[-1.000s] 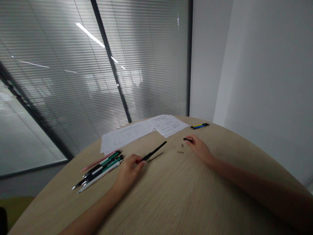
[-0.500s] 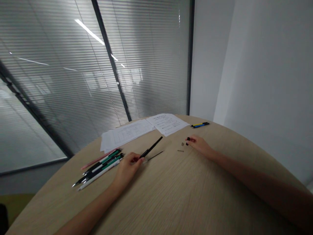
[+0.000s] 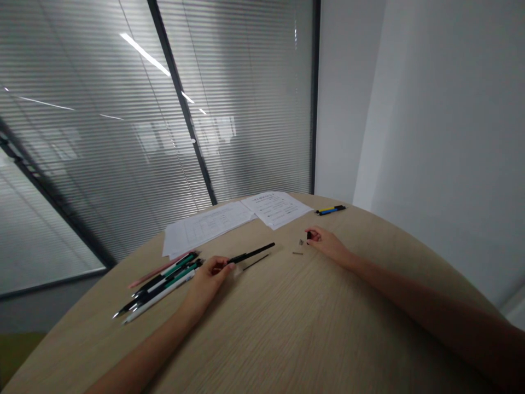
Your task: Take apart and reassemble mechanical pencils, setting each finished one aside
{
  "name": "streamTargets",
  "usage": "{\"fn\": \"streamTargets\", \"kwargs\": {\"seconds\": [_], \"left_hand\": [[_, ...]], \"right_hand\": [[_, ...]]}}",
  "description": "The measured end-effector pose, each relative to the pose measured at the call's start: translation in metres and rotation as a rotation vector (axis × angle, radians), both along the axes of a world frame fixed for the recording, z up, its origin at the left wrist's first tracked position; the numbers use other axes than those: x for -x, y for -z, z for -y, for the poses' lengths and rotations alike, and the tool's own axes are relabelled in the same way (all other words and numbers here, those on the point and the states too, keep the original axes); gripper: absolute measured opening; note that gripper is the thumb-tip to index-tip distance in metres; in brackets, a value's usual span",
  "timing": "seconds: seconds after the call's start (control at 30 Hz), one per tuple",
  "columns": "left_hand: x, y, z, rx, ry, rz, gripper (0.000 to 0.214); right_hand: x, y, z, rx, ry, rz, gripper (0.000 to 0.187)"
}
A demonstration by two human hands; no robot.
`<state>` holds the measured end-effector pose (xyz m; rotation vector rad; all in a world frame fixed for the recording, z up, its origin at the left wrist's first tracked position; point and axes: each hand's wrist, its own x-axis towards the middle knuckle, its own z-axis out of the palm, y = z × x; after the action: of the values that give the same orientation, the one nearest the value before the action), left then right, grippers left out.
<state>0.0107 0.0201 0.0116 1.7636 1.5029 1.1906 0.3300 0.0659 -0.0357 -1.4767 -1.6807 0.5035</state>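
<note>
My left hand (image 3: 210, 274) pinches the near end of a black pen barrel (image 3: 251, 253), which points right and lies low over the round wooden table (image 3: 287, 328). A thin dark refill (image 3: 255, 262) lies just in front of the barrel. My right hand (image 3: 328, 244) rests on the table farther right, its fingers closed on a small black pen part (image 3: 309, 235). Two tiny metal pieces (image 3: 298, 247) lie on the wood just left of that hand.
A bundle of several pens (image 3: 162, 280), black, green, white and pink, lies left of my left hand. Printed paper sheets (image 3: 229, 218) are spread at the table's far edge. A yellow and a blue pen (image 3: 330, 209) lie at the far right. Glass walls with blinds stand behind.
The pen barrel in my left hand has dropped from a raised tilt to nearly flat. My right hand has turned the small black part and shifted slightly left.
</note>
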Motion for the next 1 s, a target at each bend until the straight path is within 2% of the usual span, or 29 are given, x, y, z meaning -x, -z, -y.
{"fn": "streamTargets", "kwargs": {"seconds": [0.17, 0.43, 0.7, 1.0], "left_hand": [[0.0, 0.0, 0.001, -0.066, 0.008, 0.117, 0.024], [0.002, 0.002, -0.001, -0.175, 0.051, 0.178, 0.02], [-0.007, -0.015, 0.007, -0.271, 0.157, 0.118, 0.017], [-0.01, -0.034, 0.016, -0.308, 0.12, 0.132, 0.017]], "right_hand": [[0.001, 0.001, 0.0, -0.014, 0.008, -0.001, 0.028], [0.002, -0.001, 0.001, -0.021, -0.011, -0.022, 0.029], [0.003, -0.003, 0.003, -0.082, -0.014, 0.089, 0.027], [0.001, -0.002, 0.004, -0.139, 0.001, 0.208, 0.027]]}}
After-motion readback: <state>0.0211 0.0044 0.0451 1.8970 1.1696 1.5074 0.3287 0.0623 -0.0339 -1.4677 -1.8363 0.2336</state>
